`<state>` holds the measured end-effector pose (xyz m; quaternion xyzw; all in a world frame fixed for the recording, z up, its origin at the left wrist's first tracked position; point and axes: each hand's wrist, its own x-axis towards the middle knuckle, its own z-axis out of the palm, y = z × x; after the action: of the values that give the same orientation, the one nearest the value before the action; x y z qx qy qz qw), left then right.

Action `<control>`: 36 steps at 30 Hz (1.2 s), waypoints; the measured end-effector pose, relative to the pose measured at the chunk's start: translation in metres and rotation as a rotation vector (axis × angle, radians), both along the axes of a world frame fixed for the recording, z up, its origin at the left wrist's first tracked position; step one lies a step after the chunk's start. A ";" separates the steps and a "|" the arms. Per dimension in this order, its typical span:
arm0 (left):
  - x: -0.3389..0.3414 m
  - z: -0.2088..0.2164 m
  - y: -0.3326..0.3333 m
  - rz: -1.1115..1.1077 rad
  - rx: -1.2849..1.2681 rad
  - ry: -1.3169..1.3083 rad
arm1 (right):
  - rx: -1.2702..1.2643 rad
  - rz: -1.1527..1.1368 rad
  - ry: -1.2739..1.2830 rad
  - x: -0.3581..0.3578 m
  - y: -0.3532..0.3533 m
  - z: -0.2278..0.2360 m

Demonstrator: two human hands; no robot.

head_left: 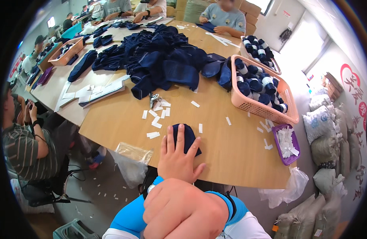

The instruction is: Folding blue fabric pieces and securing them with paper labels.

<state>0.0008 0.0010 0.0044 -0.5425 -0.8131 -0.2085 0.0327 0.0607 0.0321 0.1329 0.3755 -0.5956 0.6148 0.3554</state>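
My left hand lies flat, palm down, with its fingers spread over a folded piece of navy cloth near the table's front edge. Much of that cloth is hidden under the hand. Closer to me, my right hand is raised over my left wrist with its fingers curled in. Whatever it may hold is out of sight. Beyond the left hand, small white paper slips are scattered beside a small metal tool. A large heap of navy cloth pieces spreads across the table behind them.
At the right, a peach basket holds navy rolls with white bands; a second basket stands behind. A purple tray contains white slips. White strip stacks lie left. Co-workers sit around. Sacks line the right wall.
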 end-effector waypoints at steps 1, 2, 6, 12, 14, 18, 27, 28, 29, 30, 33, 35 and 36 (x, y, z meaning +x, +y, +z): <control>-0.002 -0.002 -0.002 0.007 0.003 -0.027 | 0.126 0.128 -0.070 -0.006 0.015 0.001; -0.004 -0.004 -0.003 0.021 0.006 -0.055 | 0.254 0.263 -0.134 -0.011 0.026 -0.001; -0.006 -0.021 -0.012 0.054 0.261 -0.072 | 0.209 -0.124 -0.227 -0.002 0.028 -0.033; 0.003 -0.030 0.010 -0.060 0.308 -0.132 | 0.548 -0.408 -0.880 0.064 0.085 -0.030; 0.003 -0.023 -0.005 -0.045 0.296 -0.161 | 0.521 -0.435 -0.970 0.067 0.091 -0.035; 0.005 -0.019 -0.011 -0.027 0.257 -0.181 | 0.758 -0.480 -0.979 0.087 0.122 -0.016; 0.006 -0.010 -0.003 -0.029 0.234 -0.174 | 0.329 -0.511 -1.221 0.033 0.236 -0.143; 0.006 -0.010 -0.003 -0.029 0.231 -0.166 | 0.103 -0.619 -1.240 0.031 0.242 -0.166; 0.006 -0.011 -0.004 -0.025 0.237 -0.149 | -0.127 -0.714 -1.249 0.027 0.246 -0.180; 0.008 -0.011 -0.005 -0.023 0.244 -0.135 | -0.133 -0.707 -1.246 0.027 0.247 -0.180; 0.007 -0.014 -0.006 -0.024 0.160 -0.141 | -0.221 -0.538 -1.202 0.029 0.248 -0.177; 0.008 -0.016 -0.006 -0.017 0.176 -0.093 | -0.184 -0.571 -1.225 0.032 0.235 -0.165; 0.008 -0.015 -0.008 0.009 0.199 -0.045 | -0.206 -0.587 -1.233 0.031 0.229 -0.159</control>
<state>0.0089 -0.0071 -0.0108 -0.5280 -0.7914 -0.3002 0.0689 0.0918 0.2613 -0.0257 -0.2550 -0.7046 0.6478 0.1376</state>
